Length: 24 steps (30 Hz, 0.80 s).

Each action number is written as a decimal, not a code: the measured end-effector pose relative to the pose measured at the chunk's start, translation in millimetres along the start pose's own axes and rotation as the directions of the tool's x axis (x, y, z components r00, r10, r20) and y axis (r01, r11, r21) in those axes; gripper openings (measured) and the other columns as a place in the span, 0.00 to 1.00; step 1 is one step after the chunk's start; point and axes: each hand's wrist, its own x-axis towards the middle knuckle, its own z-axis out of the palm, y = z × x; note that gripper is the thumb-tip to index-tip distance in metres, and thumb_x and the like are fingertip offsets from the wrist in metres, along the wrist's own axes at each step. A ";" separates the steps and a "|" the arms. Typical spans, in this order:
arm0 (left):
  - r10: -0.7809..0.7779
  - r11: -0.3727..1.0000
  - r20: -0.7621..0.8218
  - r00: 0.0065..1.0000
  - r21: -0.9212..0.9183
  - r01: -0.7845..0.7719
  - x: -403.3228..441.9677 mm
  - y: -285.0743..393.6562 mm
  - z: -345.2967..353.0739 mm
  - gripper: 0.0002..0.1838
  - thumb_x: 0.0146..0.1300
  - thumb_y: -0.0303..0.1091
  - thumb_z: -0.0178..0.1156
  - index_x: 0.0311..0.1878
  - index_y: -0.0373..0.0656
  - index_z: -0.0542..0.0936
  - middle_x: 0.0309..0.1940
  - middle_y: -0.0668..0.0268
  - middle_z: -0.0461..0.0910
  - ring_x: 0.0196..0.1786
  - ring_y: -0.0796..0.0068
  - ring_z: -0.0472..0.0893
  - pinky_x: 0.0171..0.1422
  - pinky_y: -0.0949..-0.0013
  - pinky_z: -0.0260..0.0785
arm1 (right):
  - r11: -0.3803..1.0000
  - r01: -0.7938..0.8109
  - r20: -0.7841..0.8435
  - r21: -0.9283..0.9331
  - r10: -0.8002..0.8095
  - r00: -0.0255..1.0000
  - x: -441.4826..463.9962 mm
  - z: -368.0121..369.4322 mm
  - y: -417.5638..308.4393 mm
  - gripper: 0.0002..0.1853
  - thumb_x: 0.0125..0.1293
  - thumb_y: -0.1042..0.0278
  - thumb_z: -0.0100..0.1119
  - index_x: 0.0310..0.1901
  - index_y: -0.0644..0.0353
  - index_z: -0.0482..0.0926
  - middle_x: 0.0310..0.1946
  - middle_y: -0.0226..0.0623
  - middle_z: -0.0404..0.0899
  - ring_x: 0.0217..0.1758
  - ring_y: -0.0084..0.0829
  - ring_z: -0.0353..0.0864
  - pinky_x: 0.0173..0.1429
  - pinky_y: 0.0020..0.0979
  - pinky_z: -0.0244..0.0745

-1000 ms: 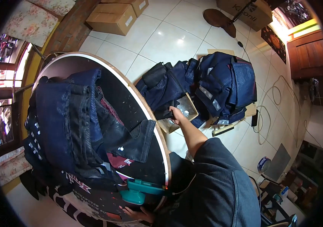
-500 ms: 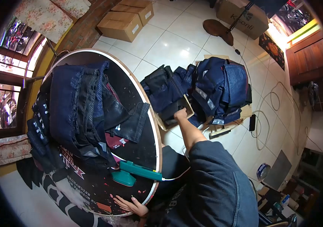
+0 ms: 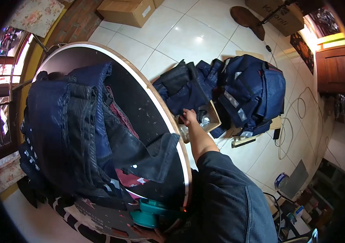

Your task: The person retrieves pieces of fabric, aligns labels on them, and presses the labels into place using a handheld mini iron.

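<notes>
My right hand [image 3: 188,116] is closed at the near edge of an open box [image 3: 214,118] on the floor, beside dark blue fabric [image 3: 186,95]; what its fingers grip is too small to make out. Low in the view, my left hand [image 3: 150,233] lies spread on the round black table [image 3: 140,106], partly hidden behind a green handheld device [image 3: 145,218]. A heap of dark blue and black garments [image 3: 85,121] covers much of the tabletop, with a dark red piece [image 3: 131,178] under its right side.
A large stack of dark blue garments [image 3: 253,91] sits right of the open box. Cardboard boxes [image 3: 126,12] stand at the top. A looped cable [image 3: 287,137] runs over the tiles at right, near a brown stand base [image 3: 247,20].
The view has shifted. My right hand has moved from inside the open box to its near edge, and clear material shows inside again. The green device now covers more of my left hand.
</notes>
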 end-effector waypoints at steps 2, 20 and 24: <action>-0.001 1.000 0.009 1.000 0.007 0.001 3.9 2.3 -1.5 0.44 0.70 0.60 0.43 0.80 0.38 0.53 0.80 0.44 0.49 0.82 0.42 0.49 0.81 0.39 0.38 | 0.999 -0.013 -0.011 -0.040 0.012 1.000 -0.5 5.9 -6.7 0.14 0.63 0.65 0.69 0.43 0.49 0.71 0.39 0.29 0.70 0.41 0.27 0.71 0.49 0.44 0.79; -0.012 0.992 0.000 1.000 -0.123 0.012 -23.2 -13.0 -0.6 0.45 0.68 0.58 0.49 0.80 0.38 0.54 0.80 0.45 0.49 0.81 0.40 0.49 0.81 0.38 0.40 | 0.889 0.240 0.468 0.389 -0.415 0.780 -213.6 -3.1 -103.3 0.21 0.71 0.64 0.65 0.61 0.60 0.75 0.55 0.37 0.82 0.58 0.36 0.81 0.66 0.41 0.75; -0.046 0.898 -0.114 0.992 -0.441 -0.008 -21.7 21.5 -36.0 0.43 0.61 0.37 0.62 0.77 0.35 0.57 0.77 0.44 0.52 0.80 0.43 0.52 0.81 0.40 0.42 | 0.858 0.057 0.498 0.510 -0.349 0.794 -302.8 -17.6 -169.2 0.18 0.72 0.63 0.64 0.58 0.61 0.76 0.53 0.37 0.83 0.55 0.36 0.84 0.62 0.39 0.81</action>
